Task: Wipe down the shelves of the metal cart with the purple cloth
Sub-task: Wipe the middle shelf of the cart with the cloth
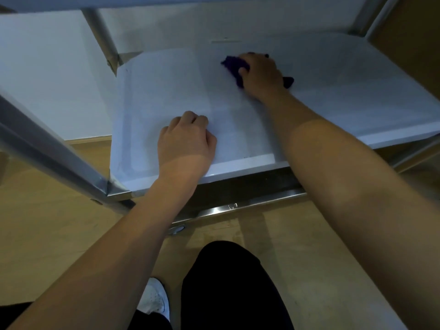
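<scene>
The metal cart's lower shelf (pixel 166 86) is a pale, shallow tray spread across the middle of the view. My right hand (pixel 260 75) reaches to the back middle of that shelf and grips the purple cloth (pixel 234 67), holding it down on the surface. The cloth sticks out to the left of the hand and a dark corner shows behind the wrist. My left hand (pixel 187 136) rests on the shelf near its front edge, fingers curled into a loose fist with nothing in it.
A metal cart leg (pixel 47 148) runs diagonally at the left, and another upright (pixel 102 36) stands at the back left. A steel rail (pixel 238 208) lies under the shelf front. Wooden floor (pixel 47 234), my dark trouser leg (pixel 228 287) and white shoe (pixel 154 298) are below.
</scene>
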Motion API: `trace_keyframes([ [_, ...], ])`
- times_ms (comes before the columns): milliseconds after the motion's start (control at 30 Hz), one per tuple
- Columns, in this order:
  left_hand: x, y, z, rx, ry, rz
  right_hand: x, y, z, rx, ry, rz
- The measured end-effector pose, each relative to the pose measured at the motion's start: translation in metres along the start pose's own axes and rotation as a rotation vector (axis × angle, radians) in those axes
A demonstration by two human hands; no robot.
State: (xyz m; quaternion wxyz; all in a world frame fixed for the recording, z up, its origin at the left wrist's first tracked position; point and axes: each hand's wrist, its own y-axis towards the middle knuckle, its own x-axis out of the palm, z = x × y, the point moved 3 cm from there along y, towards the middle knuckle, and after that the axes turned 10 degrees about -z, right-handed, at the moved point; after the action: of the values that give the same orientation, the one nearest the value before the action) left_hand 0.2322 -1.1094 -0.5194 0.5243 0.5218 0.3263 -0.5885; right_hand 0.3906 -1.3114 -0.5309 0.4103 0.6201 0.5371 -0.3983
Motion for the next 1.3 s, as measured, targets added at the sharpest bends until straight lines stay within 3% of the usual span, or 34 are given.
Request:
trace_keyframes([
  [167,-0.003,0.001,0.003,-0.002,0.066,-0.02,0.005,-0.038,-0.02,-0.222,0.029,-0.106],
  [233,-0.005,0.003,0.006,0.005,0.092,-0.032,0.002,-0.057,-0.004,-0.219,0.007,-0.102],
  [567,0.028,0.042,0.108,0.382,0.013,-0.141,-0.044,-0.096,0.097,0.029,-0.051,-0.029],
  [800,0.048,0.07,0.151,0.448,-0.093,-0.127,-0.079,-0.123,0.18,0.236,-0.086,0.07],
  [1067,0.064,0.07,0.161,0.432,-0.168,-0.115,-0.118,-0.112,0.262,0.599,-0.108,0.101],
  [1133,0.063,0.07,0.162,0.425,-0.167,-0.115,-0.108,-0.09,0.242,0.542,-0.075,0.087],
  [1300,0.062,0.069,0.154,0.426,-0.241,-0.061,-0.066,-0.064,0.162,0.067,-0.028,-0.027],
])
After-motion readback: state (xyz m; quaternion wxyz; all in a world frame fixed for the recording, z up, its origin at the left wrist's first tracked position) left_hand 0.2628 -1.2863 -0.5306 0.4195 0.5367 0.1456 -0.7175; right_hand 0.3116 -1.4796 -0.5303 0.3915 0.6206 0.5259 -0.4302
